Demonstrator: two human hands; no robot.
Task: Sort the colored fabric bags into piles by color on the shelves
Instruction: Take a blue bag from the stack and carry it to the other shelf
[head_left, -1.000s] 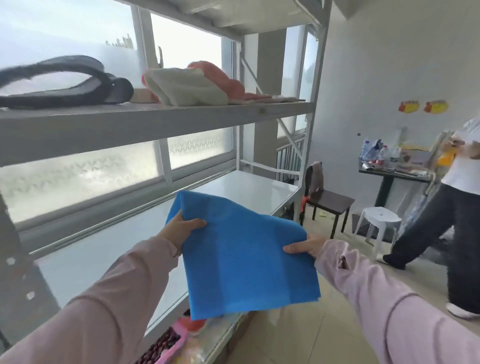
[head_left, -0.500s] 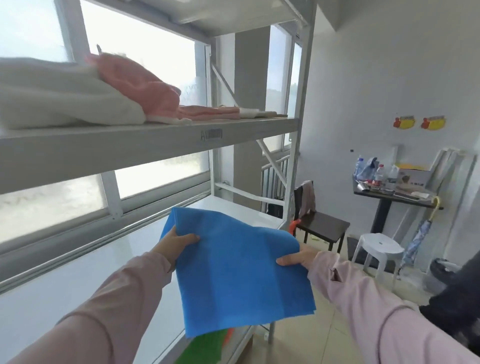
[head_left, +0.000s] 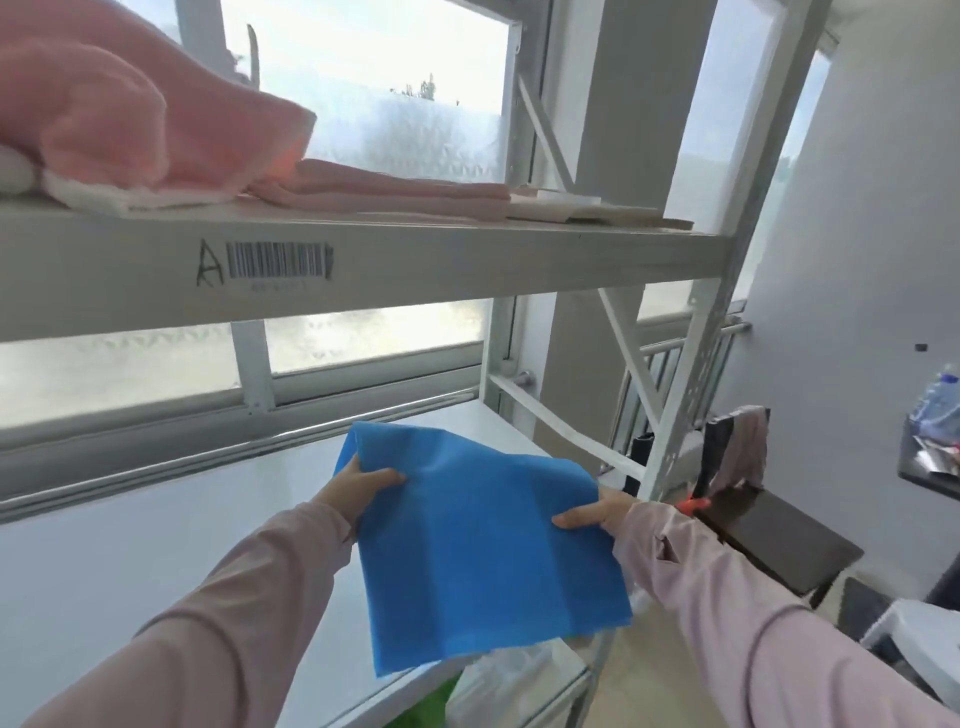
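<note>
Blue fabric: one bag (head_left: 483, 545), flat, unfolded.

Left hand (head_left: 358, 488): fingers (head_left: 387, 475) curled round the bag's left edge, thumb on top, the rest hidden beneath. Right hand (head_left: 597, 514): thumb pinches the right edge from above, the other fingers under the cloth and out of sight. Both hands are closed on the bag; neither is free.

The bag is held in the air, roughly level, over the front edge of the middle shelf (head_left: 156, 545). As far as I can tell it is not touching.

Middle shelf: white, no blue pile on the part in view.
Upper shelf (head_left: 415, 270), with barcode label (head_left: 280, 262): bulky pink heap (head_left: 130, 119) at left, flat pink stack (head_left: 395, 189) just beside it to the right.
Below the middle shelf: a green patch (head_left: 431, 701), too cut off to identify.

Judgement: pink looks at least partly sorted up top. No blue pile has been started in view, and this bag is not yet placed. How many bags remain cannot be told.
</note>
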